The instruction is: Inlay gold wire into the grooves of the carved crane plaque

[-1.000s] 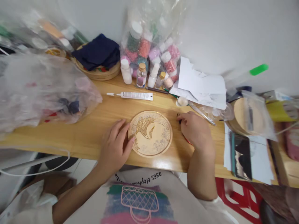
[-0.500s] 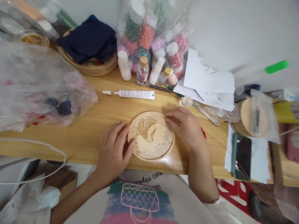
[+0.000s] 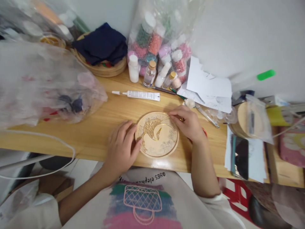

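Observation:
A round wooden plaque (image 3: 164,148) lies on the wooden table, bearing a gold crane outline and drawn wave lines. My left hand (image 3: 122,148) rests at its left edge, fingers spread, with the fingertips touching the rim. At the plaque's upper right, my right hand (image 3: 188,124) has thumb and forefinger pinched on a thin gold wire (image 3: 182,119). The wire's far end is too fine to follow. Something red, perhaps a handle (image 3: 204,131), shows partly behind my right wrist.
A white glue tube (image 3: 144,95) lies beyond the plaque, with small bottles (image 3: 149,74) behind it. Plastic bags (image 3: 47,82) fill the left. Papers (image 3: 209,86), a pen-like tool (image 3: 207,115) and a phone (image 3: 241,157) are on the right.
The view has shifted slightly, so the objects sit differently in the picture. My right hand has turned a little at the plaque's upper right edge. My left hand stays at the left rim.

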A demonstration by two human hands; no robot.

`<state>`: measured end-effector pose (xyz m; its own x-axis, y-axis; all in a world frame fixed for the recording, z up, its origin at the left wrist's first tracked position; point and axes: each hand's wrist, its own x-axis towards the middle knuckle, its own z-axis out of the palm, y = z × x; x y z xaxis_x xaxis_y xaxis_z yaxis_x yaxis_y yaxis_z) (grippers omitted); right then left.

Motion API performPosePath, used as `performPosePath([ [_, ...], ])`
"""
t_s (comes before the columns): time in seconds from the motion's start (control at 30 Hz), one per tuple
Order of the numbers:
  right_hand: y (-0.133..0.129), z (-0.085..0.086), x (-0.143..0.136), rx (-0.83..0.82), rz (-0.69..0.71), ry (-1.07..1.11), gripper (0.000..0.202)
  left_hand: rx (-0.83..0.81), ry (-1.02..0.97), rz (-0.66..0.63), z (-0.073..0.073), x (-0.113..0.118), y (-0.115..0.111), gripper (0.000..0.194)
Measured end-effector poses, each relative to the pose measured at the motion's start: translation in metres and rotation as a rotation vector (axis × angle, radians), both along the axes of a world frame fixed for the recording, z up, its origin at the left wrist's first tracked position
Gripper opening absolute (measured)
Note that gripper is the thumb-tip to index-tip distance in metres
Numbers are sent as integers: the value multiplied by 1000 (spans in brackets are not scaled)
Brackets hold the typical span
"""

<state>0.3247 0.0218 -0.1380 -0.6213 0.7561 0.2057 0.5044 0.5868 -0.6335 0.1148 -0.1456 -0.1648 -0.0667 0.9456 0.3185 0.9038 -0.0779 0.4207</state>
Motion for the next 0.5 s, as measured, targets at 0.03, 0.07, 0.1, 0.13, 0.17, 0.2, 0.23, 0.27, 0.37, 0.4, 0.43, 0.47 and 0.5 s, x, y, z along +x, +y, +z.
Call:
performPosePath([
  [0.03,1,-1,-1,42,-10,28,15,2,8,2,0,0,0,34],
  [0.07,1,-2,-2,97,-31,55,15,6,16,4,0,0,0,34],
  [0.1,2,-2,-2,162,-57,82,15,11,22,7,-1,1,0,34],
  [0.13,3,-2,-3,231,-87,106,15,16,26,8,-1,1,0,34],
  [0.17,3,0,-2,300,-122,129,15,22,27,10,-1,2,0,34],
  [0.2,4,3,-1,372,-163,153,15,25,26,12,-1,2,0,33],
  [0.23,5,8,0,446,-209,175,15,24,24,15,-1,2,0,33],
  [0.27,5,14,2,527,-257,196,15,21,21,19,-1,2,0,33],
  [0.37,4,36,9,852,-411,241,15,9,19,25,-2,2,-1,33],
  [0.4,3,43,12,983,-455,240,15,6,19,25,-2,2,-1,34],
  [0.43,2,50,14,1103,-509,260,13,5,18,23,-3,2,-1,34],
  [0.47,0,57,18,1179,-555,285,9,5,19,22,-3,2,-1,34],
  [0.5,-1,62,21,1215,-602,311,4,8,20,20,-3,1,-1,34],
])
